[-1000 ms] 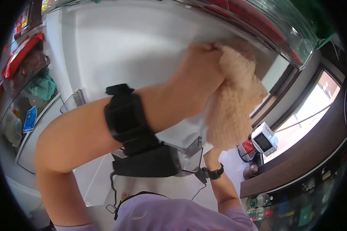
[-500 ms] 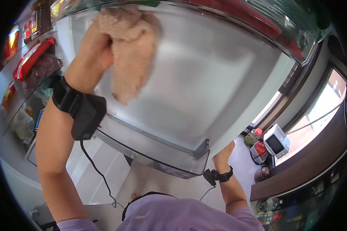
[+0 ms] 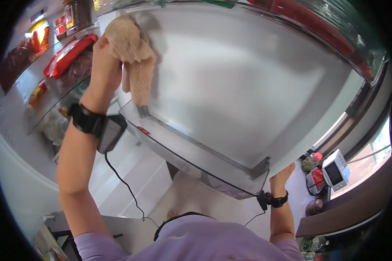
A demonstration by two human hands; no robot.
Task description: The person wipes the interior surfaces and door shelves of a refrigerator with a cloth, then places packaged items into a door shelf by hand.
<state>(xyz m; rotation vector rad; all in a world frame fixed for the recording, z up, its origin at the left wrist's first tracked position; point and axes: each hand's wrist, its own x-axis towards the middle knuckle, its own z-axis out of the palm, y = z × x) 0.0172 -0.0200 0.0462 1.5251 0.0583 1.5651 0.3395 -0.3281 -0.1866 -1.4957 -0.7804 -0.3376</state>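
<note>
White and smooth, the inner panel of an open door, apparently a refrigerator's, fills the middle of your view. At its upper left side is the tan cloth, bunched at the top, with its lower end hanging down near the corner of the clear door bin. Your left hand has its fingers closed on the cloth, against the panel or just in front of it; you cannot tell which.

The cloth covers only a small part of the panel; the wide middle and the right side lie apart from it. Soft grey shading crosses the surface, and you cannot tell if it is shadow or marks, nor which areas are finished and which are left.

Your right hand is by the door's right edge, partly hidden, so you cannot tell how its fingers sit. You wear 2 black straps, 1 on each wrist.

Farther out, an upper rack holds red and green things. To your left, shelves carry a red package and jars. To your right is a white device with a dark screen, near a bottle with a pinkish cap.
</note>
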